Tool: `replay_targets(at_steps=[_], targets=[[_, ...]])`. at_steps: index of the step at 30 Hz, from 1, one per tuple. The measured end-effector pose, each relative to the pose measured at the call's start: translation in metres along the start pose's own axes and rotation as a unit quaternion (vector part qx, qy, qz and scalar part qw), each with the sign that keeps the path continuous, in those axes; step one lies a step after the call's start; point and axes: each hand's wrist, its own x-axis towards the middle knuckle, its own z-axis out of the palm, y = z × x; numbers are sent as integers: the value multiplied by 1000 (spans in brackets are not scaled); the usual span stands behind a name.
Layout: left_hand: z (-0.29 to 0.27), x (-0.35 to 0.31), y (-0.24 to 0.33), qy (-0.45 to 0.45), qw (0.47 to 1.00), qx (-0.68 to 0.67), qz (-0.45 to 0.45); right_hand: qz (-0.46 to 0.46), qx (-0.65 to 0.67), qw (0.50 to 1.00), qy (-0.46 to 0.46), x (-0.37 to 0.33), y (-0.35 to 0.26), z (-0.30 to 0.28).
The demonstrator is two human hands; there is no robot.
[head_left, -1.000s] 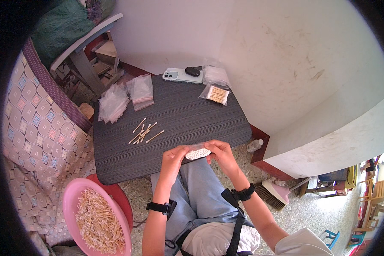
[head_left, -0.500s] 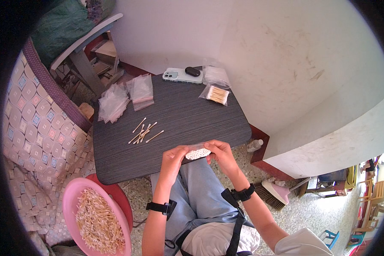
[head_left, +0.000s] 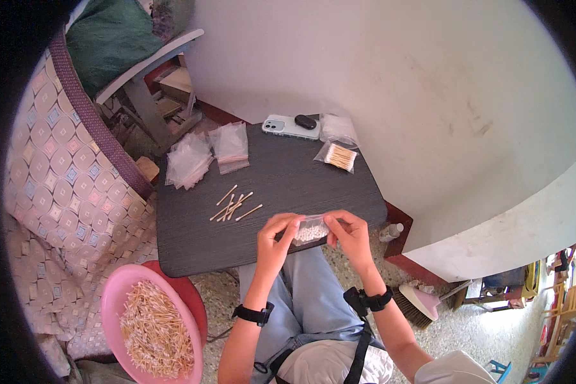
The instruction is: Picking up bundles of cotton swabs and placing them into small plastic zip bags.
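My left hand [head_left: 279, 238] and my right hand [head_left: 350, 235] pinch the two sides of a clear plastic bag [head_left: 312, 230] over the table's near edge. Packed cotton swabs show inside it, their white tips turned toward me. Several loose cotton swabs [head_left: 234, 206] lie crossed on the dark table [head_left: 281, 182], beyond my left hand. At the far right of the tabletop rests a small bag of cotton swabs [head_left: 340, 157], its sticks lined up side by side.
Two stacks of empty clear bags [head_left: 190, 160] lie at the table's far left. A phone [head_left: 281, 127] with a black oval object [head_left: 306, 121] on it sits at the back. A pink basin [head_left: 112, 301] heaped with swabs stands lower left. A brush [head_left: 417, 306] is on the floor at right.
The bag in my hands has tilted, so more of its clear upper part shows above the white tips. The whole view has shifted slightly, moving the table right and down in the picture.
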Motion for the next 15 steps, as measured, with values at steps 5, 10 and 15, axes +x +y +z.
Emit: replay_targets(at_steps=[5, 10, 15], targets=[[9, 24, 33, 9, 972, 191, 134, -147, -34, 988, 46, 14, -16, 1], [32, 58, 6, 13, 968, 158, 196, -183, -27, 978, 98, 31, 0, -9], [52, 51, -25, -4, 990, 97, 99, -163, -172, 965, 116, 27, 18, -24]])
